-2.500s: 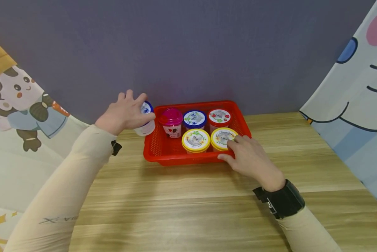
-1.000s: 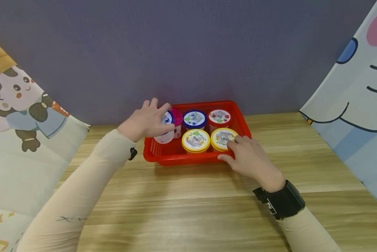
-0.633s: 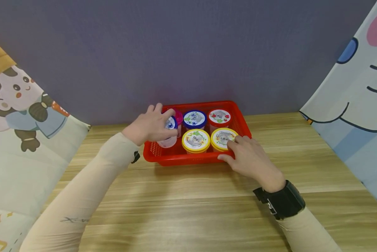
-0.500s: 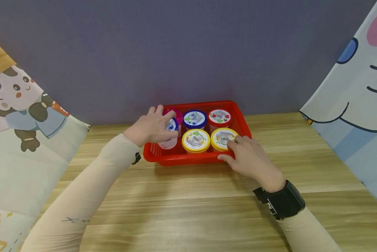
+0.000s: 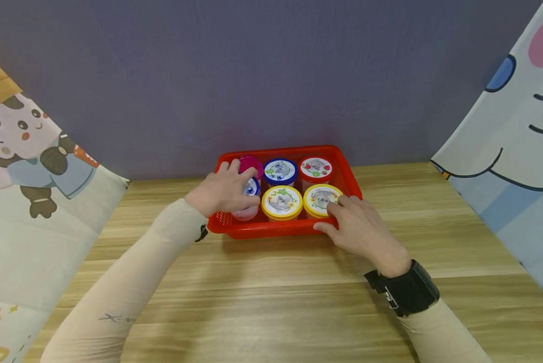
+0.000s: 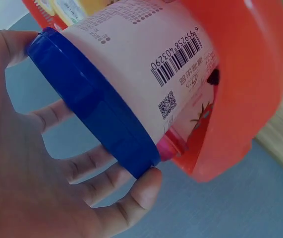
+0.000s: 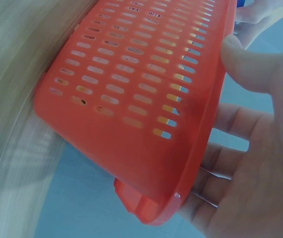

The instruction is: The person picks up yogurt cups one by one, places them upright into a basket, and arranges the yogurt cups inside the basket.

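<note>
My left hand [image 5: 226, 190] grips a blue-lidded tub [image 5: 252, 188] by the lid, its base down inside the front left of the red plastic basket [image 5: 271, 232]. In the left wrist view the tub's white side with barcode [image 6: 176, 59] faces the camera, and the fingers spread around the blue lid [image 6: 91, 104]. My right hand [image 5: 362, 227] holds the basket's front right corner, thumb outside the rim and fingers over the inner side. Beside that hand is a yellow-lidded tub [image 5: 320, 197]. Another yellow-lidded tub [image 5: 282, 202] stands right of the held one.
Along the basket's back stand a tub with a magenta lid [image 5: 251, 165], one with a blue lid [image 5: 280, 171] and one with a red lid [image 5: 316, 168]. The basket sits on a wood-grain table [image 5: 271, 297] against a grey-blue partition [image 5: 271, 75]. Cartoon-printed cloths hang either side.
My left hand has carried the blue-lidded tub from left of the basket, over its rim, into the front left of the basket. The right hand has stayed on the corner.
</note>
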